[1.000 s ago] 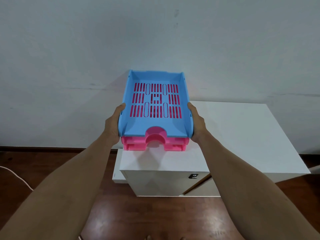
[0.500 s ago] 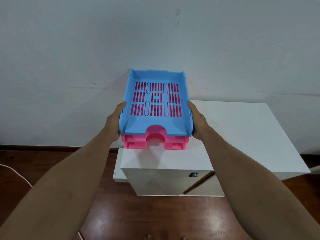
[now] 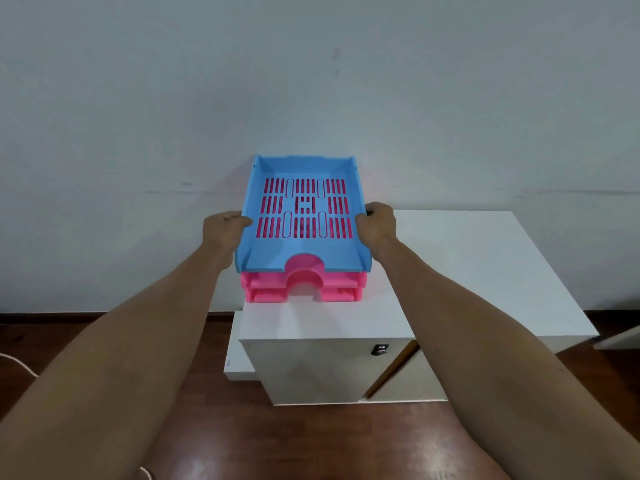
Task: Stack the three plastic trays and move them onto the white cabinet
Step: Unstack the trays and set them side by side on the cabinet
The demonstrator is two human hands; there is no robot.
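Note:
A stack of three plastic trays rests on the left part of the white cabinet (image 3: 485,271): a blue slotted tray (image 3: 273,251) on top and two pink trays (image 3: 304,289) under it, all with their notched fronts facing me. My left hand (image 3: 223,230) holds the stack's left side wall, thumb over the blue rim. My right hand (image 3: 377,225) holds the right side wall in the same way. The back of the stack is near the wall.
The cabinet stands against a pale wall, with bare top surface to the right of the trays. Its front has a small black lock (image 3: 379,349). Dark wooden floor lies below, and a white cable (image 3: 17,363) runs at the far left.
The stack has gone down and forward onto the cabinet top. Both hands have slid further along the side walls, towards the middle of the trays.

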